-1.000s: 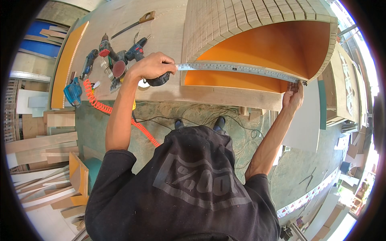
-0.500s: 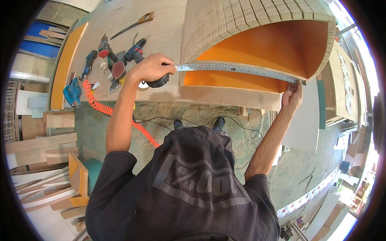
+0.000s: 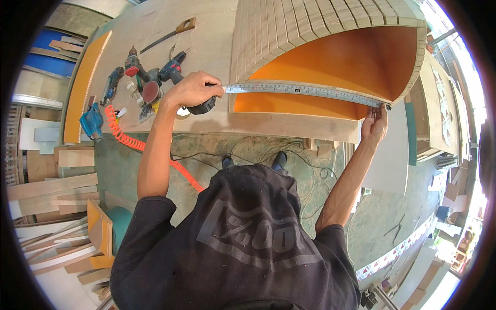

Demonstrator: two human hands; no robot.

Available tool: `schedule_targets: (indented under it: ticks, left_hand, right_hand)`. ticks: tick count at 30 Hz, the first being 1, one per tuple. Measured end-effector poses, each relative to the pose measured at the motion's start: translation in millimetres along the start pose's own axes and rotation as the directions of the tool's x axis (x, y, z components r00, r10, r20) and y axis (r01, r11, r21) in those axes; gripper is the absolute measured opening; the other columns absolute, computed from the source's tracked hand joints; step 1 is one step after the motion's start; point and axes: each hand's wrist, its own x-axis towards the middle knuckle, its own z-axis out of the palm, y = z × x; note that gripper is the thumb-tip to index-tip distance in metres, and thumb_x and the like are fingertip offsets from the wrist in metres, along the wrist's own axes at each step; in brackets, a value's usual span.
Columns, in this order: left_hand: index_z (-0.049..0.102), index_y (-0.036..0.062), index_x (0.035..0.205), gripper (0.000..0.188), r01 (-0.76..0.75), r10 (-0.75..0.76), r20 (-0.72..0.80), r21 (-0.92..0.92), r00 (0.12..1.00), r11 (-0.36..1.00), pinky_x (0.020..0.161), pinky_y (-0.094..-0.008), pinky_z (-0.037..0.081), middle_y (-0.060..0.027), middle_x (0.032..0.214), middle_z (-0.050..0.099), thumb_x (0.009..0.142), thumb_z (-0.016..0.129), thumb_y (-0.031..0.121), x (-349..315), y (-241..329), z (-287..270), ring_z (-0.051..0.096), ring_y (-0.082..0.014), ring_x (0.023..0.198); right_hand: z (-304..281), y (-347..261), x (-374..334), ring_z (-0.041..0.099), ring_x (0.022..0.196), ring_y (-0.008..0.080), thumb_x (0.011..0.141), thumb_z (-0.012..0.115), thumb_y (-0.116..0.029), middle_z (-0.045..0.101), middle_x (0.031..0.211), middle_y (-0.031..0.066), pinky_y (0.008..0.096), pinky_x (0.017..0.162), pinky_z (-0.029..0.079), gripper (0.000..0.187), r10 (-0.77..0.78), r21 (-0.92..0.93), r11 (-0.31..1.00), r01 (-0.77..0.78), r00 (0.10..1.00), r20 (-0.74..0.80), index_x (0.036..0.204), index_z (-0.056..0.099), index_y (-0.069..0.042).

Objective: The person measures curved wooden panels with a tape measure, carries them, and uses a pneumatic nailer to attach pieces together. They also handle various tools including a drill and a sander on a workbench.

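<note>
A tape measure (image 3: 294, 89) is pulled out across the open front of a curved wooden cabinet (image 3: 289, 32) with an orange inside. My left hand (image 3: 195, 89) is closed around its black case, by the cabinet's left edge. At the other end my right hand (image 3: 375, 122) pinches the blade's hooked tip, close to the cabinet's right front corner. The blade runs nearly straight between both hands, sloping slightly down to the right. Narrow slots cut the cabinet's curved top side. It rests on a large wooden worktable (image 3: 206, 44).
Left on the table lie a handsaw (image 3: 170, 35), a cordless drill (image 3: 173, 64), other power tools and a blue tool (image 3: 92, 121). An orange coiled hose (image 3: 124, 137) hangs to the floor, where cables (image 3: 305, 150) trail near my feet. Wood offcuts (image 3: 57, 191) are stacked at left.
Both hands keep their hold on the tape measure. The view has shifted very slightly; nothing else has visibly moved.
</note>
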Motion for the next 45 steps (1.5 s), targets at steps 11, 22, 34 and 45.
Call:
schedule_targets:
  ticks: [11, 22, 34, 45]
  left_hand:
    - [0.073, 0.0023, 0.09, 0.027, -0.005, 0.005, 0.021, -0.011, 1.0, 1.0, 0.067, -0.0282, 0.042, -0.007, 0.074, 0.063, 0.089, 0.064, 0.028, 4.4, -4.3, -0.2, 0.054, -0.0128, 0.071]
    - [0.073, 0.0025, 0.09, 0.026, 0.016, -0.016, 0.012, 0.012, 1.0, 1.0, 0.067, -0.0281, 0.042, -0.0074, 0.074, 0.064, 0.089, 0.065, 0.027, 2.6, 0.2, -0.3, 0.055, -0.0126, 0.071]
    - [0.073, 0.0021, 0.089, 0.027, -0.003, 0.003, -0.001, 0.009, 1.0, 1.0, 0.068, -0.0297, 0.043, -0.0086, 0.075, 0.063, 0.088, 0.065, 0.028, 3.1, -2.7, 1.2, 0.056, -0.0152, 0.071]
    - [0.073, 0.0025, 0.089, 0.026, 0.002, -0.002, 0.006, 0.012, 1.0, 1.0, 0.066, -0.0288, 0.042, -0.0075, 0.072, 0.062, 0.088, 0.065, 0.028, 2.6, -1.7, 0.2, 0.054, -0.0136, 0.07]
  right_hand:
    - [11.6, -5.9, -13.2, 0.062, 0.1, 0.0229, 0.099, 0.055, -0.009, 0.062, 0.108, 0.0148, 0.0354, 0.091, 0.056, 0.021, 0.039, 0.027, 0.999, -0.039, 0.999, 0.018, 0.113, 0.057, 0.007]
    - [5.8, -3.6, -5.4, 0.063, 0.096, 0.0216, 0.099, 0.056, -0.009, 0.064, 0.105, 0.0146, 0.0339, 0.088, 0.057, 0.02, 0.03, 0.03, 0.999, -0.03, 1.0, -0.008, 0.111, 0.059, 0.007]
    - [10.5, -4.3, -9.7, 0.063, 0.095, 0.0211, 0.099, 0.057, -0.01, 0.064, 0.105, 0.0141, 0.0319, 0.084, 0.057, 0.022, 0.039, 0.02, 0.999, -0.039, 0.999, -0.026, 0.112, 0.059, 0.008]
    - [15.3, -6.2, -14.2, 0.062, 0.096, 0.0211, 0.099, 0.056, -0.009, 0.063, 0.106, 0.014, 0.0323, 0.085, 0.056, 0.022, 0.046, 0.038, 0.998, -0.045, 0.999, -0.026, 0.112, 0.058, 0.008]
